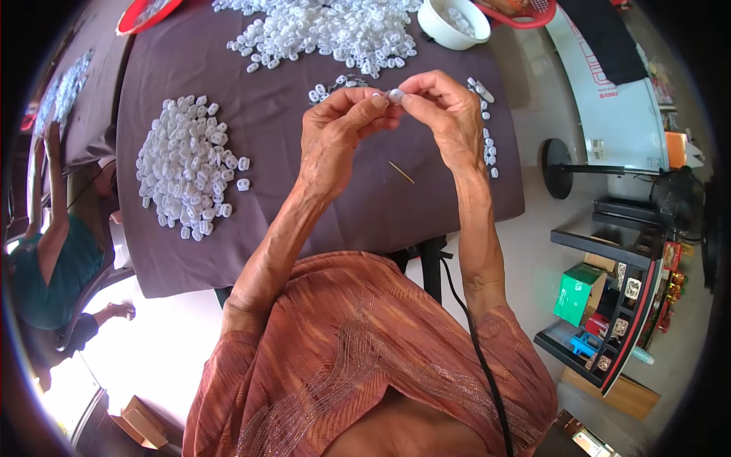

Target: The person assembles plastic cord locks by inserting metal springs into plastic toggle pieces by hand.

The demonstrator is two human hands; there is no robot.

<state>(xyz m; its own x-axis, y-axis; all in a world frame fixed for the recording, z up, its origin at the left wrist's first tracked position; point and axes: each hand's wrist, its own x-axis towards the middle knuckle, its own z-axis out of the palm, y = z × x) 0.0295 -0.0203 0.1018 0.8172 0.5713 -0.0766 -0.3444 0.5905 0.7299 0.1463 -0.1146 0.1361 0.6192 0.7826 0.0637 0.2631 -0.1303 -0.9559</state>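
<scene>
Over the dark brown tablecloth [289,206], both my hands meet at a small white plastic piece [396,95]. My left hand [331,137] pinches one side of it between thumb and fingers. From the other side, my right hand [449,114] grips it with thumb and forefinger. Behind my left hand lie a few white pieces and small dark slender parts [349,81], partly covered. A thin yellowish stick [401,173] rests below the hands. Similar white two-holed pieces form a pile [183,164] at left and a larger heap [327,34] at the far side.
Loose white pieces [489,145] line the table's right side. A white bowl [434,30] and red basket [537,17] stand far right, a red bowl [129,23] far left. Another person [61,259] works at left. A shelf [601,259] is at right; a black cable [476,343] crosses my right sleeve.
</scene>
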